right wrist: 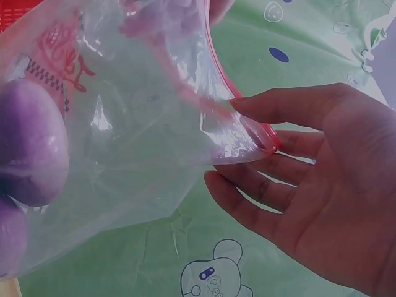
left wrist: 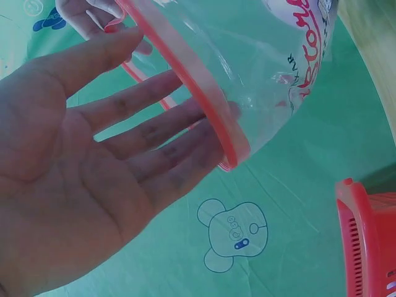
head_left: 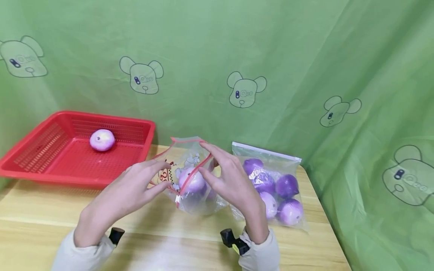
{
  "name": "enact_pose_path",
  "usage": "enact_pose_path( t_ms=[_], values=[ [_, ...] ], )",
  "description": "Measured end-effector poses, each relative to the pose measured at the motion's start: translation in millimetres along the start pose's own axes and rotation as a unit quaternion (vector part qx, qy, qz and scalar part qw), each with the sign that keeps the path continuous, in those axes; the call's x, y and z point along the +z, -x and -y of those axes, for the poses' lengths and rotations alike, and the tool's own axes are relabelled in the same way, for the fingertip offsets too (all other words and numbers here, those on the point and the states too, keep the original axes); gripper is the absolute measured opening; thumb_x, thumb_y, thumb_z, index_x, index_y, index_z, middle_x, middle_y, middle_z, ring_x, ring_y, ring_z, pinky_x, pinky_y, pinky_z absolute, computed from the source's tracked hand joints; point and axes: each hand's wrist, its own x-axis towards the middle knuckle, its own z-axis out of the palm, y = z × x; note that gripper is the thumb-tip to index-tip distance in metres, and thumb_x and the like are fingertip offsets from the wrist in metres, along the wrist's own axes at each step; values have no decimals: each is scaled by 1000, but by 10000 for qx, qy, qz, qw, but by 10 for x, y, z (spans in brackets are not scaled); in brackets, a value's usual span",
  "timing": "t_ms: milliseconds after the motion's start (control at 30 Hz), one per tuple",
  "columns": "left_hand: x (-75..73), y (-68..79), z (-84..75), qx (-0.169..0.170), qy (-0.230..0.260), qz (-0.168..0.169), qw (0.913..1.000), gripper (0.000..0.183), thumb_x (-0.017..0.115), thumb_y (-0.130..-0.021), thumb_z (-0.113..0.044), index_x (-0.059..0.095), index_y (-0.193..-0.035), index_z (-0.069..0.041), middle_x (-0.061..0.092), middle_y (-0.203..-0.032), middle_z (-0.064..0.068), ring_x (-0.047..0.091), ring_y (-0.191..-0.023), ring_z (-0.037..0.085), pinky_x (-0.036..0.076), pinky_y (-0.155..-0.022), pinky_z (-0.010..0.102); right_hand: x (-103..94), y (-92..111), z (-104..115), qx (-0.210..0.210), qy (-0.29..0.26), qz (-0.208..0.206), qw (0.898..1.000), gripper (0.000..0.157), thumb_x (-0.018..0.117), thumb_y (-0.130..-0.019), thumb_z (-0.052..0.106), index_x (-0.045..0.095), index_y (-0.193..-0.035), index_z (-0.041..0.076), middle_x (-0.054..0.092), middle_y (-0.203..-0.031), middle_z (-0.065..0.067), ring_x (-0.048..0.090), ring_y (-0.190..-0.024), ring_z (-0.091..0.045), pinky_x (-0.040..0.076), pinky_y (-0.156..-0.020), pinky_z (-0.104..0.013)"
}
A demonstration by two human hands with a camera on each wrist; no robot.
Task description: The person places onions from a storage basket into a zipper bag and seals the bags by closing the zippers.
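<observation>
A clear zip bag (head_left: 190,201) with a red-edged mouth and printed lettering stands open on the table, with purple onions (head_left: 192,180) inside. Straight, spread fingers of my left hand (head_left: 127,188) reach across the left edge of its mouth; in the left wrist view, the fingertips touch the red zip strip (left wrist: 207,102). My right hand (head_left: 234,180) holds the opposite side. There the thumb lies on the bag's red edge, while the other fingers sit behind the corner, as the right wrist view of the hand (right wrist: 328,167) shows.
A red plastic basket (head_left: 132,175) with one onion (head_left: 102,140) in it stands at the left. On the right lies another clear bag (head_left: 271,150) with a white slider strip, holding several purple onions (head_left: 287,186). A green curtain (head_left: 196,45) hangs behind the wooden table (head_left: 162,241).
</observation>
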Motion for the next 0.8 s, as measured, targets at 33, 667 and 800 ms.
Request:
enact_pose_path(
  t_ms=[33,667,800],
  values=[
    [-2,-10,-1,59,-17,-103,9999,35,71,-93,-22,65,-124,-6,68,-120,5,68,-100,20,59,-81,37,-2,1,-4,16,-6,-7,10000,65,73,-88,8,47,-147,13,64,-92,5,60,-78,-9,49,-57,-24],
    [41,-162,236,288,-124,-2070,9778,17,65,-90,3,69,-106,-2,68,-103,7,61,-88,17,55,-76,38,-33,-8,-26,-15,-73,-92,9999,66,73,-88,7,47,-148,10,66,-110,1,59,-75,-8,46,-52,-23],
    [104,-207,380,59,-105,-2297,9732,18,64,-91,3,67,-107,-2,65,-106,9,59,-93,21,52,-80,39,-26,7,-39,42,-138,-24,9999,66,73,-88,7,46,-148,10,65,-116,-1,59,-72,-8,44,-46,-22]
  ],
)
